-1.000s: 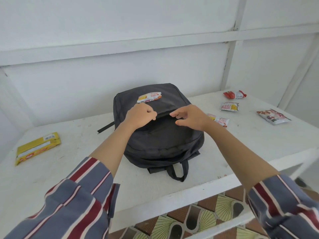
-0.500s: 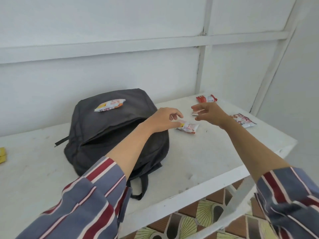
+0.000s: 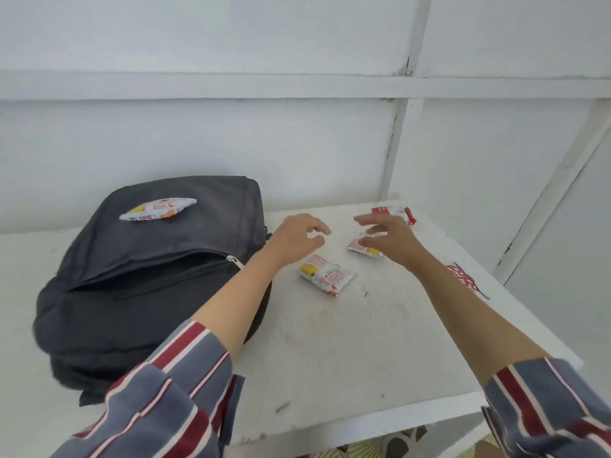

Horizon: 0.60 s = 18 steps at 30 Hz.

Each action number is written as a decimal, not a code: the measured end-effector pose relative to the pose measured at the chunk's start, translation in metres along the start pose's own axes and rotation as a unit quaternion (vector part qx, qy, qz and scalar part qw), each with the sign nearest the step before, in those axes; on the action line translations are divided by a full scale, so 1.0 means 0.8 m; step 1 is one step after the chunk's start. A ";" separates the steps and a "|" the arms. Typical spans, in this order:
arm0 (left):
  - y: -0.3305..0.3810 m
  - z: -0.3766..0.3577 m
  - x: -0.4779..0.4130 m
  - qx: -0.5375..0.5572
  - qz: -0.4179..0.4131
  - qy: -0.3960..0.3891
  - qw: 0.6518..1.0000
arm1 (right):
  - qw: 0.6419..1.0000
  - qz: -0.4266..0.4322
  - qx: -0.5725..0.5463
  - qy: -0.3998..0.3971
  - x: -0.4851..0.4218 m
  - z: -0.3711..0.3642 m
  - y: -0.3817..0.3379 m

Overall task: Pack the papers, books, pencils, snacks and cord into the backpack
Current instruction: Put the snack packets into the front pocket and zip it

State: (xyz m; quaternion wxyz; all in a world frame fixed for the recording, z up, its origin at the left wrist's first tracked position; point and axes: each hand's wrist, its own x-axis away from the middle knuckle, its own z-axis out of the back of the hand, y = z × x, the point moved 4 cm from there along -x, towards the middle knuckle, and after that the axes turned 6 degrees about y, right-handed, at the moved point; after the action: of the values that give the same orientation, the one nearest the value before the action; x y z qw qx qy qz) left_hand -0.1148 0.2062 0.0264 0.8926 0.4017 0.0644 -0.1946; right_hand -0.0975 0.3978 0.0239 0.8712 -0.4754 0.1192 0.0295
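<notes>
A black backpack (image 3: 148,279) lies flat on the white table (image 3: 347,352), its front pocket unzipped and gaping. One snack packet (image 3: 158,209) rests on top of the bag. To its right lie a yellow-and-red snack packet (image 3: 327,276), a second one (image 3: 362,248) partly under my right hand, a red-and-white packet (image 3: 398,213) at the back, and another packet (image 3: 464,279) half hidden by my right forearm. My left hand (image 3: 297,238) hovers above the table with loosely bent fingers, holding nothing. My right hand (image 3: 386,238) spreads its fingers just over the second packet.
A white panelled wall runs close behind the table. The table's right edge and front edge are near the packets and my arms. Patterned floor tiles (image 3: 380,446) show below the front edge.
Both hands left the backpack's pocket and moved right over the loose snack packets. The view has swung right, so the yellow box at the far left is out of sight.
</notes>
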 end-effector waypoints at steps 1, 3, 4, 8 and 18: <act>0.006 0.025 -0.002 0.014 -0.007 0.075 0.997 | 0.999 0.031 -0.024 0.008 -0.006 -0.008 -0.021; 0.010 0.085 0.004 0.037 -0.011 0.209 0.977 | 0.994 0.090 -0.061 -0.011 -0.014 -0.033 -0.072; 0.006 0.115 0.009 0.037 -0.012 0.249 0.968 | 0.990 0.116 -0.068 -0.035 -0.016 -0.050 -0.099; -0.049 0.207 0.047 -0.001 0.046 0.297 0.954 | 0.976 0.150 -0.074 -0.142 -0.021 -0.129 -0.172; -0.164 0.274 0.094 -0.055 0.187 0.166 0.967 | 0.964 0.142 -0.051 -0.219 -0.032 -0.277 -0.241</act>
State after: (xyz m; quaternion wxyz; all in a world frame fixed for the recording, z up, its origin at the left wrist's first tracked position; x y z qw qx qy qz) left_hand -0.1070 -0.0574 0.0618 0.9107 0.3833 0.1461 0.0490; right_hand -0.1303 0.1094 0.0730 0.8375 -0.4793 -0.0099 0.2621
